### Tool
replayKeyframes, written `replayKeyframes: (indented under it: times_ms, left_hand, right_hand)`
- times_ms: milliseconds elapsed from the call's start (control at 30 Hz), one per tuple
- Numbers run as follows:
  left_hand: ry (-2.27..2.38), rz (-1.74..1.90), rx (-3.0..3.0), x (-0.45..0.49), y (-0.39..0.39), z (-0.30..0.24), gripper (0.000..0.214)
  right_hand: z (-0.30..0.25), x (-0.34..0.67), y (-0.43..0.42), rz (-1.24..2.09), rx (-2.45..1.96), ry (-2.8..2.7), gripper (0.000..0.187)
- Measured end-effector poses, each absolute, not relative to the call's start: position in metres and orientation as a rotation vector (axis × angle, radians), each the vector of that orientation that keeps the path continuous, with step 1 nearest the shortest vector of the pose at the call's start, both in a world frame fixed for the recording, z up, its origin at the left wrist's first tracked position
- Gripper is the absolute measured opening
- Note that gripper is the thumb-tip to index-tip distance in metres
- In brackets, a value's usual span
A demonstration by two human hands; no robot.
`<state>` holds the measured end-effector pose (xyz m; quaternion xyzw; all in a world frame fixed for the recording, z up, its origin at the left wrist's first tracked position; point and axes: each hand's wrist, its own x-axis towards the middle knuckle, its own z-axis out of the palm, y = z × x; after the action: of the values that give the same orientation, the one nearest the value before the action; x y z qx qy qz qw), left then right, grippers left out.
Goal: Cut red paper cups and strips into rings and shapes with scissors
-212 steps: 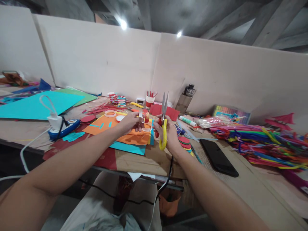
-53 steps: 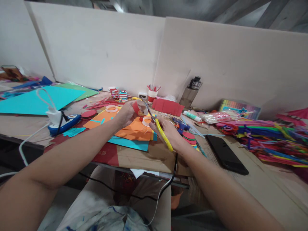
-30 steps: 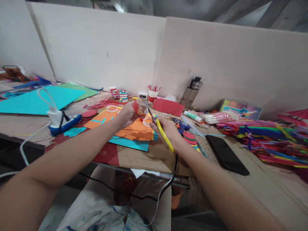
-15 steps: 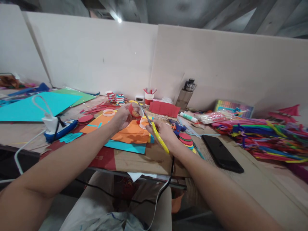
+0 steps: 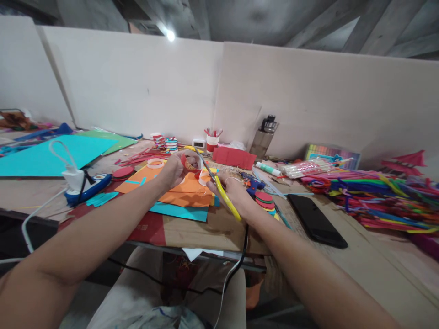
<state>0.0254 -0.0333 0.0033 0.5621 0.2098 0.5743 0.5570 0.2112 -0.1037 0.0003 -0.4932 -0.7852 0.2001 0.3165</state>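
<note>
My left hand [image 5: 175, 168] is closed on a small red paper piece [image 5: 188, 163] with a gold mark, held just above the orange paper sheets [image 5: 185, 193]. My right hand [image 5: 233, 194] grips yellow-handled scissors [image 5: 224, 201]. Their blades [image 5: 202, 162] point up and left, and the tips meet the red piece. A white tape ring [image 5: 205, 178] lies on the orange paper under the blades. A teal sheet [image 5: 180, 211] sticks out from beneath the orange ones.
A black phone [image 5: 315, 221] lies right of my right hand, beside stacked paper discs [image 5: 264, 199]. A heap of coloured pipe cleaners [image 5: 380, 198] fills the far right. A blue glue gun [image 5: 87, 187] and large teal sheet [image 5: 44, 153] are at left. A bottle [image 5: 263, 137] stands by the wall.
The scissors went from upright and apart from the left hand to tilted with blades at the red piece. In the last second both hands stay together; only the view shifts slightly.
</note>
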Motion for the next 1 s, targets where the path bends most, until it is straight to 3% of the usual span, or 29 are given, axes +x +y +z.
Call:
replayKeyframes:
  times_ms: [1000]
  left_hand:
    - [0.486, 1.259, 1.310, 0.0232, -0.0327, 0.0029, 0.019]
  right_hand:
    - [0.0021, 0.2105, -0.1030, 0.457, -1.355, -2.051, 0.028]
